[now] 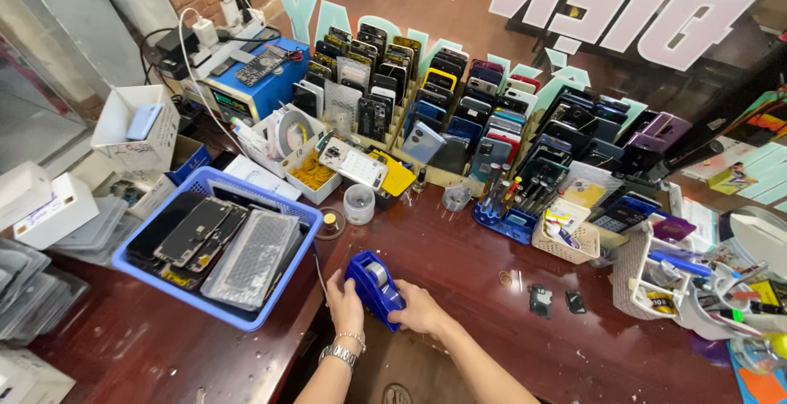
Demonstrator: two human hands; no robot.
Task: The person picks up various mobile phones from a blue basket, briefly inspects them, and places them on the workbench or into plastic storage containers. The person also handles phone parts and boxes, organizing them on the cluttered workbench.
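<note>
Dark wooden counter [459, 265]: both hands, left [345, 303] and right [419, 310], grip the blue tape dispenser [373, 287] between them

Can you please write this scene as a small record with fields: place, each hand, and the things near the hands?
Place: dark red-brown wooden counter in front of a window
Left hand: rests on the left side of the blue plastic tape dispenser; wrist wears a metal watch and bracelet
Right hand: grips the dispenser's right, near end
Left of hands: blue plastic basket holding phone screens and parts
Behind: wooden rack of upright phones, blue holder of screwdrivers
Right of hands: small dark phone parts lying on the counter
</note>
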